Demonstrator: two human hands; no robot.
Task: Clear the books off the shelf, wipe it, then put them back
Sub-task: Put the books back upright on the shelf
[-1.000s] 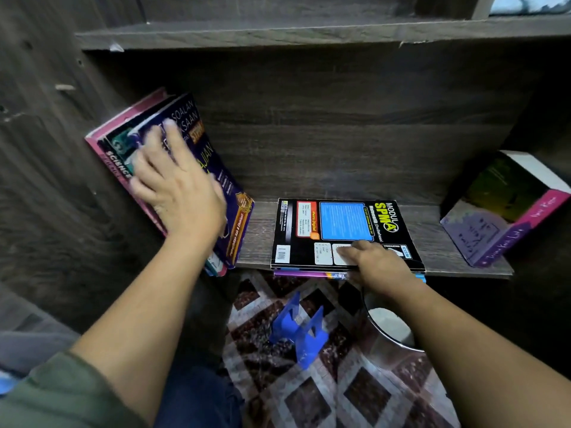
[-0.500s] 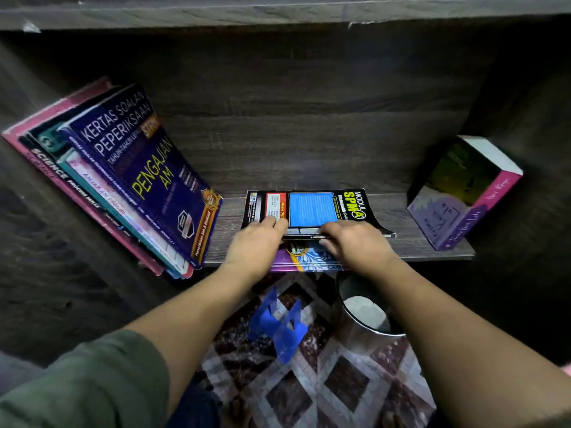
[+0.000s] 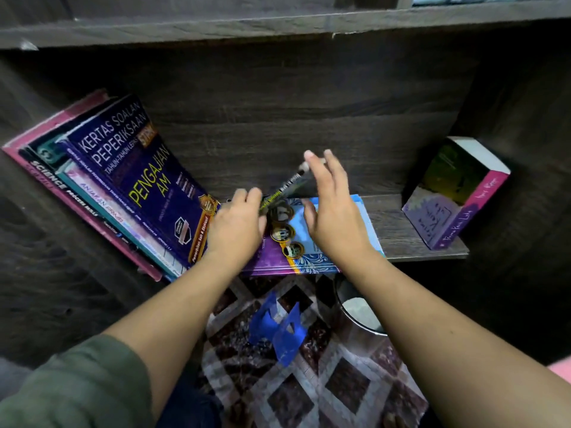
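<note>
Dark wood shelf (image 3: 401,230): black book (image 3: 290,186) tilted up, left fingers (image 3: 247,196) gripping, right fingers (image 3: 321,168) spread.

A stack of workbooks (image 3: 123,193) leans at the shelf's (image 3: 398,233) left end. A purple book (image 3: 293,251) lies flat mid-shelf, overhanging the front edge, with a black book (image 3: 287,188) tilted up above it. A thick paperback (image 3: 457,193) leans at the right end.

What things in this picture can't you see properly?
1. Black book: head view, tilted up on edge and blurred; its cover is hidden behind the right hand.
2. Purple book: both hands cover part of it; the title cannot be read.
3. Left hand: fingertips sit at the black book's edge, but the grip is unclear.
4. Metal bin: the right forearm cuts it off.
</note>
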